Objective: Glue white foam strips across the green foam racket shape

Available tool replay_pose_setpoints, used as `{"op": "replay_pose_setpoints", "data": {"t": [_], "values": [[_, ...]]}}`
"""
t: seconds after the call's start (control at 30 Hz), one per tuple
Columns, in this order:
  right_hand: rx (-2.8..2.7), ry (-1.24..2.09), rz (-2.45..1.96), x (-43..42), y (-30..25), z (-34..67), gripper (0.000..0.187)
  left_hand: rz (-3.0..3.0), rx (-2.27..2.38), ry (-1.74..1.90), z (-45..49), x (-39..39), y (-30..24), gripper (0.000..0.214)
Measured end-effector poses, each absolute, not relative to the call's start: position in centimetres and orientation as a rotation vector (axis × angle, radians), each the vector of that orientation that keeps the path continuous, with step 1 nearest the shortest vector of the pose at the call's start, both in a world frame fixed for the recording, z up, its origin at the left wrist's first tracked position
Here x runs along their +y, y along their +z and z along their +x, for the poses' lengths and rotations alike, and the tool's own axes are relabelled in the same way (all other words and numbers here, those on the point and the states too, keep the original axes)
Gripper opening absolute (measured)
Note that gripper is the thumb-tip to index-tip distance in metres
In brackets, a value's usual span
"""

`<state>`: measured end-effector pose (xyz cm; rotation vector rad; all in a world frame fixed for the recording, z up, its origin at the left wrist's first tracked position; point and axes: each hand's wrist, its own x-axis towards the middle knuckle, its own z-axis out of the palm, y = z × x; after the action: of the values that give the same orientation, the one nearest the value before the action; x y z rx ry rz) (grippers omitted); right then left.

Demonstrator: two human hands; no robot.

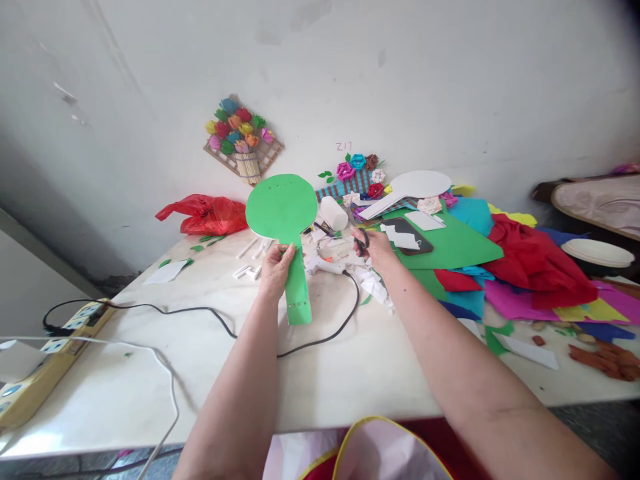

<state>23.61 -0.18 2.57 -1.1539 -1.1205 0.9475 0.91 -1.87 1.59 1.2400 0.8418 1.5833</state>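
Note:
My left hand [276,270] grips a green fan-shaped paper cutout [283,207] at its neck, between thumb and fingers. The cutout has a rounded head, a straight handle hanging down and small holes near its top and bottom ends. My right hand [376,249] is closed around the dark handles of scissors [361,243], apart from the cutout; their blades are hard to make out. Behind the cutout's handle a white glue gun [325,265] lies among white paper scraps [373,283]. A white paddle-shaped cutout [420,183] rests on the pile at the right.
A red plastic bag [205,215] lies at the back left. A power strip [75,333] with cables runs along the left edge. Coloured paper, including a red sheet [540,260], covers the right side. A paper-flower basket [249,165] hangs on the wall. White sticks [245,272] lie near my left hand.

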Motion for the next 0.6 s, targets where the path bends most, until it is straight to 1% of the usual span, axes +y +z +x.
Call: {"op": "replay_pose_setpoints", "data": {"t": [0.13, 0.2, 0.27, 0.37, 0.5, 0.6], "values": [[-1.404, 0.299, -1.871, 0.3, 2.7, 25.3, 0.036, 1.244, 0.864, 1.557, 0.9, -1.8, 1.4, 0.032], [-1.536, 0.088, -2.094, 0.2, 2.8, 25.7, 0.033, 1.247, 0.874, 1.547, 0.9, -1.9, 1.5, 0.033], [-1.634, 0.036, -2.221, 0.1, 2.9, 25.8, 0.033, 1.252, 0.884, 1.538, 1.0, -2.0, 1.5, 0.034], [-1.716, 0.048, -2.288, 0.0, 2.9, 25.9, 0.032, 1.255, 0.901, 1.524, 1.0, -2.1, 1.6, 0.036], [-1.787, 0.041, -2.289, -0.3, 3.1, 25.7, 0.029, 1.247, 0.916, 1.509, 1.1, -2.2, 1.6, 0.037], [-1.778, -0.101, -2.172, -0.9, 3.6, 24.8, 0.026, 1.256, 0.914, 1.489, 1.1, -2.2, 1.5, 0.037]]}}
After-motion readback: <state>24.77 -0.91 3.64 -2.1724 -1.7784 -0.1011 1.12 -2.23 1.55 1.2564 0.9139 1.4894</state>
